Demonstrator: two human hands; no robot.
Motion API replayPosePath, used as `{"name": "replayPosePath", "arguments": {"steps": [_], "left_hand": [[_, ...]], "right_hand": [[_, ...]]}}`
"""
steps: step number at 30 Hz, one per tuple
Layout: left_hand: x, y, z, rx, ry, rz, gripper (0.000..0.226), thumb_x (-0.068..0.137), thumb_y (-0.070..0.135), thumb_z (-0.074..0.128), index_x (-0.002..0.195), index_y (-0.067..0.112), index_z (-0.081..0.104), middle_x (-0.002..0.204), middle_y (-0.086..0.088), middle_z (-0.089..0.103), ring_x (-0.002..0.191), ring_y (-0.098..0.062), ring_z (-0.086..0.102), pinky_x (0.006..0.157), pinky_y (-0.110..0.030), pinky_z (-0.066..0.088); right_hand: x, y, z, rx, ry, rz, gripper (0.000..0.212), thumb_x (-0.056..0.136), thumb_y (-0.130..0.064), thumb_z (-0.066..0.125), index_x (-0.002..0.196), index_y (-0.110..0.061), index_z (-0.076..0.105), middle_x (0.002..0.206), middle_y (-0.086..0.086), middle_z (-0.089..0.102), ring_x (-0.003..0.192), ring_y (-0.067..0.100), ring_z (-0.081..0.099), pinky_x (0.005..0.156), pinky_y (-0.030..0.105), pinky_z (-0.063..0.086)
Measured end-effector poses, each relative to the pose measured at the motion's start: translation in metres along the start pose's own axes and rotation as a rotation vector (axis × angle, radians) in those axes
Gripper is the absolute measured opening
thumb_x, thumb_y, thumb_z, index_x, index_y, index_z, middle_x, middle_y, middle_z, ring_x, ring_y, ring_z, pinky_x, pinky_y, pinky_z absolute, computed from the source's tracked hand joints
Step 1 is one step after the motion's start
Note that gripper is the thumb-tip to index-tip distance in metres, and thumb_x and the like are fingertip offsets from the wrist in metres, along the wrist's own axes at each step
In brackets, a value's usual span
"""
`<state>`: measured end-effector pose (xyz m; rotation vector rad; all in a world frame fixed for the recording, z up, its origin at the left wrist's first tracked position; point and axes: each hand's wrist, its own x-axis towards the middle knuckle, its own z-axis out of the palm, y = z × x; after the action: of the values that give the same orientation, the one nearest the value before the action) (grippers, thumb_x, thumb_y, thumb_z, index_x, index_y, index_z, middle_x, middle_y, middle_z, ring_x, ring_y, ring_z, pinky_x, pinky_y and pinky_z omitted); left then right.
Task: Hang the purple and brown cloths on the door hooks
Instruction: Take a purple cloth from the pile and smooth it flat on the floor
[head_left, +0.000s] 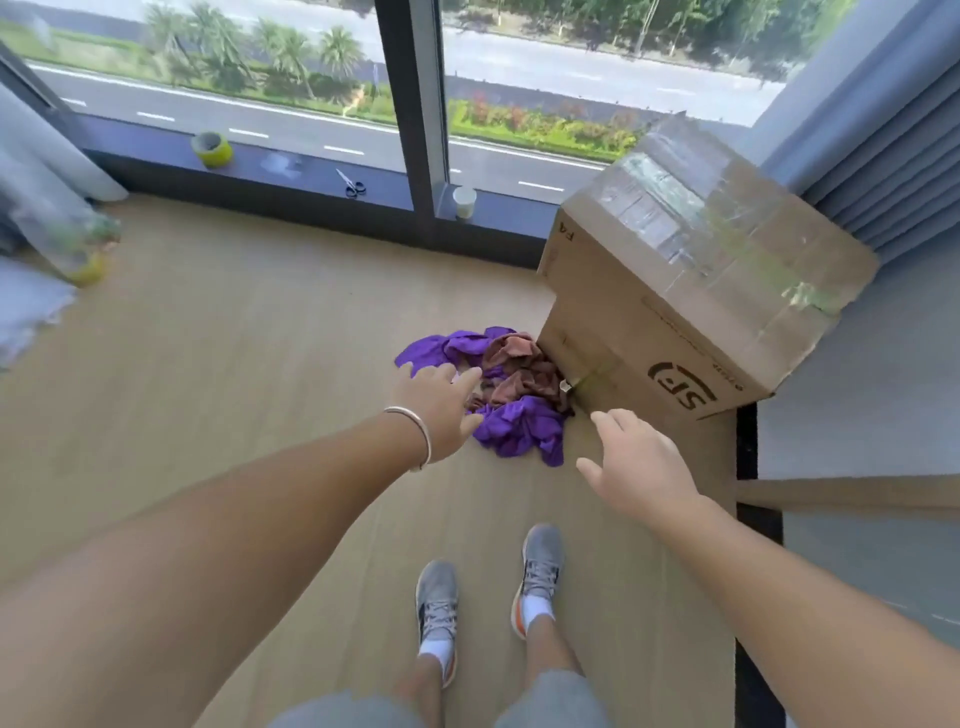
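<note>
Reaching down toward the floor, the left hand and right hand both hover with fingers spread and hold nothing. Nothing is hung yet, judging by the pile: the purple cloths and brown cloth lie crumpled together at the centre of the frame, touching the foot of the cardboard box. Picking up, carrying and hooking all remain; no door hooks are in view. The heap has no clear heading; its long axis runs roughly from upper left to lower right.
</note>
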<state>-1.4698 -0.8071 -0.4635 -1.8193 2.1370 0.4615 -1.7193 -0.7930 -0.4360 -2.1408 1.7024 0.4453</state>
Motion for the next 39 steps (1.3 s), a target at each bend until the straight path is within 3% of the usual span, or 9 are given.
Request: {"name": "replayPosePath", "arguments": {"steps": [6,17,26,32,35,37,39], "left_hand": [[0.033,0.016,0.128,-0.115,-0.228,-0.162,0.064,0.096,0.054,0.038,0.150,0.025,0.022,0.146,-0.004,0.042,0.129,-0.027,0.046,0.109,-0.042,0.027],[0.124,0.013,0.324,-0.159,-0.385,-0.278,0.063,0.098,0.053,0.033,0.152,0.025,0.016,0.149,-0.003,0.037,0.130,-0.025,0.045,0.110,-0.041,0.027],[0.227,-0.012,0.447,-0.227,-0.313,-0.273,0.067,0.097,0.050,0.040,0.153,0.023,0.015,0.149,-0.005,0.037,0.133,-0.026,0.041,0.112,-0.044,0.025],[0.305,-0.028,0.508,-0.206,-0.174,-0.246,0.083,0.093,0.051,0.049,0.155,0.017,0.005,0.158,-0.010,0.020,0.139,-0.029,0.030,0.112,-0.044,0.025],[0.341,-0.037,0.534,-0.176,-0.193,-0.208,0.084,0.091,0.053,0.052,0.155,0.024,0.006,0.159,-0.011,0.014,0.143,-0.028,0.023,0.114,-0.045,0.024],[0.360,-0.039,0.549,-0.157,-0.239,-0.165,0.077,0.091,0.054,0.051,0.154,0.033,0.011,0.160,-0.011,0.010,0.144,-0.028,0.019,0.113,-0.044,0.023],[0.372,-0.040,0.562,-0.152,-0.245,-0.118,0.059,0.093,0.051,0.049,0.148,0.039,0.030,0.161,-0.009,0.009,0.145,-0.026,0.017,0.113,-0.042,0.025]], "right_hand": [[0.064,0.035,0.098,-0.032,-0.162,-0.085,0.056,0.092,-0.045,0.052,0.138,-0.017,0.038,0.136,0.001,0.043,0.128,0.020,0.041,0.103,0.035,0.034],[0.185,0.068,0.271,-0.081,-0.309,-0.157,0.058,0.092,-0.044,0.050,0.141,-0.019,0.032,0.139,-0.001,0.039,0.130,0.019,0.039,0.104,0.034,0.031],[0.295,0.074,0.388,-0.153,-0.308,-0.212,0.053,0.090,-0.043,0.053,0.135,-0.019,0.038,0.133,0.001,0.043,0.124,0.022,0.043,0.100,0.036,0.035],[0.381,0.079,0.439,-0.189,-0.219,-0.167,0.044,0.088,-0.038,0.056,0.124,-0.016,0.044,0.127,0.006,0.047,0.119,0.027,0.046,0.095,0.038,0.037],[0.425,0.081,0.458,-0.194,-0.145,-0.144,0.046,0.086,-0.035,0.058,0.125,-0.015,0.045,0.126,0.006,0.047,0.119,0.028,0.045,0.094,0.039,0.038],[0.448,0.082,0.471,-0.198,-0.104,-0.143,0.047,0.085,-0.033,0.058,0.127,-0.015,0.045,0.126,0.006,0.047,0.119,0.028,0.045,0.093,0.039,0.038],[0.463,0.085,0.483,-0.215,-0.077,-0.149,0.051,0.085,-0.031,0.058,0.132,-0.016,0.045,0.128,0.007,0.047,0.121,0.028,0.044,0.093,0.040,0.038]]}}
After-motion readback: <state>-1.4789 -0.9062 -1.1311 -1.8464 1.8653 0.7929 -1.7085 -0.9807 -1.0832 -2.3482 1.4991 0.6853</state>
